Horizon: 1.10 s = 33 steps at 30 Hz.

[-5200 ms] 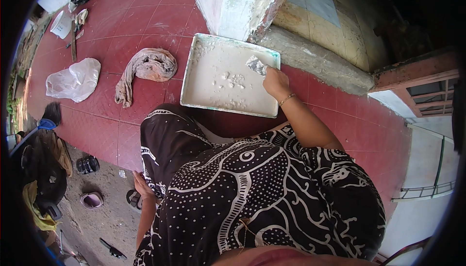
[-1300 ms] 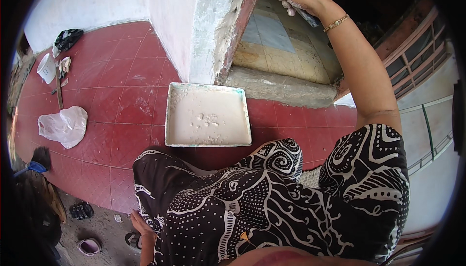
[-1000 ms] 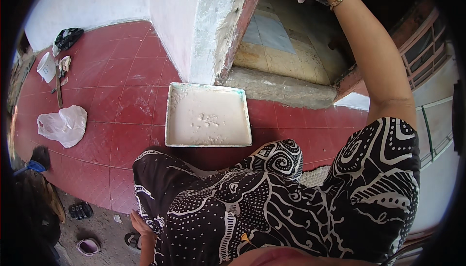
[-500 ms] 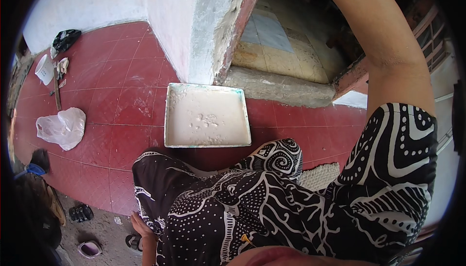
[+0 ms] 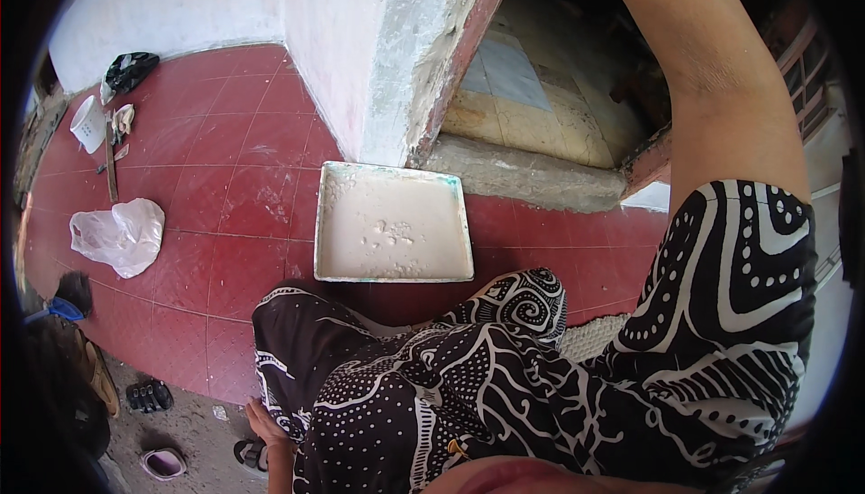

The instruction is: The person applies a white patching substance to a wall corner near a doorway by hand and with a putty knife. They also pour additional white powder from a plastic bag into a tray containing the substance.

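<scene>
Low at the left, my left hand (image 5: 264,422) lies against the side of my black-and-white patterned clothing (image 5: 387,404), its visible fingers stretched out and holding nothing; part of it is hidden by the cloth. My right arm (image 5: 721,70) is raised and runs out past the top edge, so the right hand is out of the picture. On the floor just in front of my folded legs is a shallow rectangular tray (image 5: 317,251). It contains an off-white, thick paint-like liquid (image 5: 369,205) with several lumps in it.
Beyond the tray stand a white wall corner (image 5: 360,61) and a rough doorway sill (image 5: 532,169). On the red tiles (image 5: 243,269) at left lie a clear plastic bag (image 5: 122,237), a white bucket (image 5: 88,124), a stick (image 5: 110,160) and a black bag (image 5: 132,70). Sandals (image 5: 150,396) sit below.
The view has shifted slightly, so the tray and floor things appear a little farther right and lower. My right arm stays raised, and my left hand stays at my side.
</scene>
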Available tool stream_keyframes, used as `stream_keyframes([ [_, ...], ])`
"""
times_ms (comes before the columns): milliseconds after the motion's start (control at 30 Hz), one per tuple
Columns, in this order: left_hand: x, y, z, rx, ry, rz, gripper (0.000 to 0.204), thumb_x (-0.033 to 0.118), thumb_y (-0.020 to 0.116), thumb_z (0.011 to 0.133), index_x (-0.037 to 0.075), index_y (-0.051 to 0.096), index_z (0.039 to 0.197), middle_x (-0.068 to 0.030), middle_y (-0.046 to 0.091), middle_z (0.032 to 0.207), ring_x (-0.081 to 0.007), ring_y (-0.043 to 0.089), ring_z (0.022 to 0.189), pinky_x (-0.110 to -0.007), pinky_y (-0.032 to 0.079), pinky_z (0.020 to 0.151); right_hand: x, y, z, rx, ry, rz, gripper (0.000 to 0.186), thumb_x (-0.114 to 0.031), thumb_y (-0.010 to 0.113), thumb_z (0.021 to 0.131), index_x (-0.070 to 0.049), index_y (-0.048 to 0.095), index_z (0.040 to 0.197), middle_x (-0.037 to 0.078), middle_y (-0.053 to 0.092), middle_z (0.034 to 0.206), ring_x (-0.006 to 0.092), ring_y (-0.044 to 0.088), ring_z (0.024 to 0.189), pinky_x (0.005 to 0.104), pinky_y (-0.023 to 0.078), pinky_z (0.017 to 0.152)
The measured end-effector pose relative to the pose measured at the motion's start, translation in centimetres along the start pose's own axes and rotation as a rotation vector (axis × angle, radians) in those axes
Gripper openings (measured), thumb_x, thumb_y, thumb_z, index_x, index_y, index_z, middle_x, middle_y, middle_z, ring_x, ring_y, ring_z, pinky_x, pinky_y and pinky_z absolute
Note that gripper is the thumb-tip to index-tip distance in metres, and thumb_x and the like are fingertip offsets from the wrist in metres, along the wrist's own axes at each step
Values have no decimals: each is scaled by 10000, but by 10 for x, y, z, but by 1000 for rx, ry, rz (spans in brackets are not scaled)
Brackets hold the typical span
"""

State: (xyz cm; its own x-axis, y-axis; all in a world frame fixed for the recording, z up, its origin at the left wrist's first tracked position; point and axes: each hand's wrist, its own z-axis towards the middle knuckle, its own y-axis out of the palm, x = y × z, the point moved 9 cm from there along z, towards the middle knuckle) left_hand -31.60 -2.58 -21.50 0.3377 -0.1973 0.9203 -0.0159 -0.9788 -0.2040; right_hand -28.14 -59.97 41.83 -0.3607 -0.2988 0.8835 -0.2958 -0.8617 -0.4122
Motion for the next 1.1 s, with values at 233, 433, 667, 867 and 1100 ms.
stream_keyframes([
  [233,4,-3,2,7,35,88,414,344,385,919,-53,489,967,-119,521,889,-194,481,800,-317,402,760,14,-2,0,-11,61,1,257,-190,646,717,-39,659,924,157,638,943,352,610,880,438,496,752],
  [433,-4,-4,5,19,11,87,459,371,392,918,-71,485,1003,-130,526,907,-205,482,827,-323,398,779,28,-6,-2,-50,140,10,262,-195,651,717,-40,658,928,153,637,950,348,609,886,435,496,754],
  [667,-9,-7,8,15,-8,172,521,408,404,908,-84,478,1061,-152,527,976,-221,481,890,-328,380,827,25,-9,-10,-80,154,-5,269,-204,655,720,-50,658,941,137,637,970,324,608,908,432,490,762],
  [867,-5,-5,5,-39,-40,176,574,429,394,903,-86,431,1153,-182,500,1095,-251,473,992,-340,353,895,0,-8,-8,76,44,2,231,-178,615,748,-72,663,948,120,639,990,274,611,925,423,474,764],
  [1100,-7,-3,1,-54,-109,130,579,418,397,903,-58,380,1232,-179,452,1210,-263,435,1084,-351,317,945,-11,-21,-19,255,-5,48,193,-86,532,762,-51,668,894,145,640,964,267,623,892,387,480,714],
])
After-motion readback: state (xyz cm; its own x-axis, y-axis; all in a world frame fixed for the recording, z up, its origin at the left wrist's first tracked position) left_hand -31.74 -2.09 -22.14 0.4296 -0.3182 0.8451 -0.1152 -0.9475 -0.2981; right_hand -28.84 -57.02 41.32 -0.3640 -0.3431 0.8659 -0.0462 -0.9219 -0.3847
